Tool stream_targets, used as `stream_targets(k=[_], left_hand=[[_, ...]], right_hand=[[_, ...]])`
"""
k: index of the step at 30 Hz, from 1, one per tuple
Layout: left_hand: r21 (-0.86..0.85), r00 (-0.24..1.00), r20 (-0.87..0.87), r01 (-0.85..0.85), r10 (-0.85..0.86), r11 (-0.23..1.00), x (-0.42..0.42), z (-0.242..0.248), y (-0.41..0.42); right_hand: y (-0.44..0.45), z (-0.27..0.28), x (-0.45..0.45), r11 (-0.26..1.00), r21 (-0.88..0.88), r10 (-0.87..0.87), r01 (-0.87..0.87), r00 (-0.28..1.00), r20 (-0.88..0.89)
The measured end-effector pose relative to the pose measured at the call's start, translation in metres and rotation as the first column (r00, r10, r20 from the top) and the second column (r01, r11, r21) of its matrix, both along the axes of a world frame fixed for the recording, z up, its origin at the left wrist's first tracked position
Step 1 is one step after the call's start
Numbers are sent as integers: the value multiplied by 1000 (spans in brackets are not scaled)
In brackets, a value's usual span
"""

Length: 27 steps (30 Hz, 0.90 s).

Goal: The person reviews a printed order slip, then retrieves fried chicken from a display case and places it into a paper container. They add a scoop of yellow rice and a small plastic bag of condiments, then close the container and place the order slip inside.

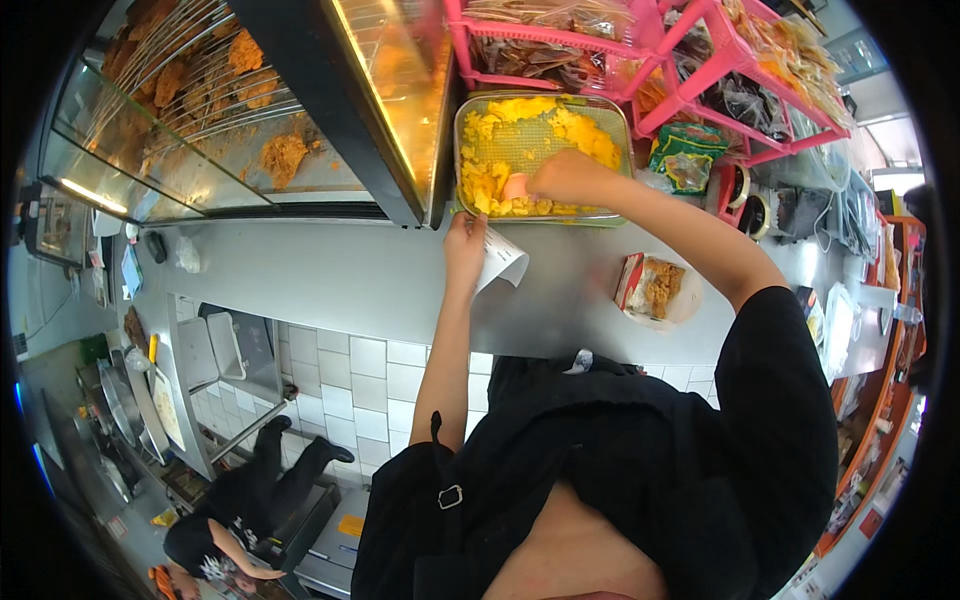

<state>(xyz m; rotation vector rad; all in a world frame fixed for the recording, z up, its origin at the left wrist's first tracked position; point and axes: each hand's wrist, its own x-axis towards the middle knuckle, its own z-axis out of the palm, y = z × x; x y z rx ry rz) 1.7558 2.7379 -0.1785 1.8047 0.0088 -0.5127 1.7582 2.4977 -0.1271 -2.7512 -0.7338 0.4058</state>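
Scrambled egg (585,139), bright yellow, lies in heaps around the sides of a rectangular metal tray with a mesh bottom (517,142). My right hand (570,180) reaches over the tray, its fingers closed around a small pale-orange scoop (516,186) that sits in the egg. At the tray's near left corner, my left hand (465,244) pinches a curled white paper slip (501,261) bearing print; its fingertips are at the rim. To the right on the counter stands an open takeaway box (634,281) containing white rice and a fried chicken piece (664,287).
A lit glass warming cabinet (397,97) with fried chicken (283,159) borders the tray on the left. Pink plastic racks (660,105) of bagged goods rise behind and right. A green packet (686,157) lies beside them. Another person (232,517) is at the lower left.
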Motion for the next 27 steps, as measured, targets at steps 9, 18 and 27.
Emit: stream_targets(k=[9,18,27], left_hand=[[-134,988,-148,16,-36,991,-14,16,16],[-73,907,-343,234,-245,969,-42,35,28],[-217,850,-355,329,-389,919,-43,50,-2]], right_hand=[[-54,4,-24,604,446,-270,661,696,-666],[-19,78,-255,196,671,-896,715,408,-173],[16,42,-333,362,276,-876,890,224,428]])
